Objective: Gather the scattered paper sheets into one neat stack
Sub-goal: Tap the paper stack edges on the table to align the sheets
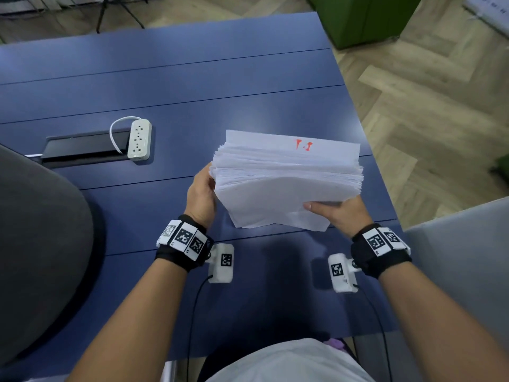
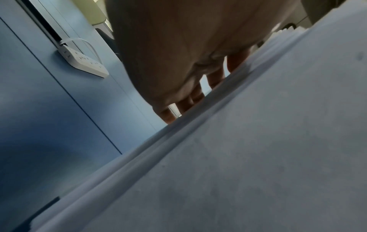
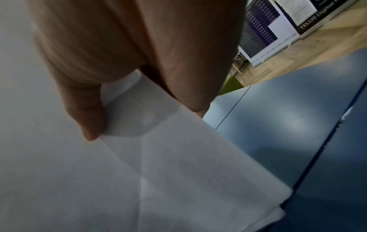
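Fingers [image 2: 216,78] of the left hand [image 1: 200,197] lie straight against the left side of the stack [image 1: 286,183], their tips hidden behind the paper edge in the left wrist view; nothing shows them curling round the sheets. Right hand [image 1: 340,213]: thumb [image 3: 85,113] pressed on the near face of the stack, close to its lower right corner, with the remaining fingers passing behind the sheets and out of sight, so the stack is pinched between thumb and fingers. Stack: a thick bundle of white sheets held between the two hands, tilted so that its top edges face the head camera. The top edges are fanned and uneven, not flush. A red mark [image 1: 303,144] appears on the rearmost sheet, beyond the fingertips. The nearest sheet carries fold creases just below the right thumb, seen in the right wrist view. Whether the lower edge of the stack touches the table [image 1: 192,78] cannot be told. Table: blue, beneath and beyond both hands. Power strip [image 1: 139,139]: white, lying well to the left of the left hand, beside a dark cable slot [image 1: 82,147]. Both wrists bear black bands with printed square markers.
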Action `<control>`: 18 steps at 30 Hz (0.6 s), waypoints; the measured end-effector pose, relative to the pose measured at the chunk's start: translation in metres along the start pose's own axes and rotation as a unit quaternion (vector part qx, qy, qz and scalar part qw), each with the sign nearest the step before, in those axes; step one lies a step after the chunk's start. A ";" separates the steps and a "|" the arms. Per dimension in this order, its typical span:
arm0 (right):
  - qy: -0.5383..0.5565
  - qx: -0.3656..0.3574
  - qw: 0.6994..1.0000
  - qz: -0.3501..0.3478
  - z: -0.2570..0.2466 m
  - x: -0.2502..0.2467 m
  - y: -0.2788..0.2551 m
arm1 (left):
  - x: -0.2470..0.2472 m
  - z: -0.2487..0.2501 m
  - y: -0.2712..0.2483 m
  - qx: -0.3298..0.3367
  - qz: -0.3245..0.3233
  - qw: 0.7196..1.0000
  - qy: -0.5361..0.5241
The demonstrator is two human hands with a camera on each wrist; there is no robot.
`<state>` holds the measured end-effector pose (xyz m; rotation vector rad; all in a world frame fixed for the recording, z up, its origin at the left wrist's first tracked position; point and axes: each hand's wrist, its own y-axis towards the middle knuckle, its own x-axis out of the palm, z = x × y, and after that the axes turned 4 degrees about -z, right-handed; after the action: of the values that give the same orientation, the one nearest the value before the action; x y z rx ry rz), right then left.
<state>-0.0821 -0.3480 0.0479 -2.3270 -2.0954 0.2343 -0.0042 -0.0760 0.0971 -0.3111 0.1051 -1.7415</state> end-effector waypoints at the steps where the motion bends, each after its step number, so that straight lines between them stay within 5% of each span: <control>1: -0.002 0.002 1.000 0.001 0.000 0.001 -0.001 | 0.002 0.002 0.001 0.004 -0.003 1.000 -0.012; 8: 0.013 -0.015 0.999 0.044 -0.008 0.005 -0.002 | 0.003 0.006 -0.001 0.033 -0.034 0.990 -0.131; 14: 0.019 -0.032 0.998 0.052 -0.013 0.009 -0.002 | 0.008 0.018 -0.008 0.032 -0.022 0.993 -0.108; 18: 0.023 -0.032 0.996 0.074 -0.016 0.006 -0.001 | 0.009 0.023 -0.012 0.099 -0.018 0.993 -0.054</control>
<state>-0.0811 -0.3404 0.0628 -2.5021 -1.9418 0.1142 -0.0108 -0.0802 0.1233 -0.2622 -0.1525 -1.7505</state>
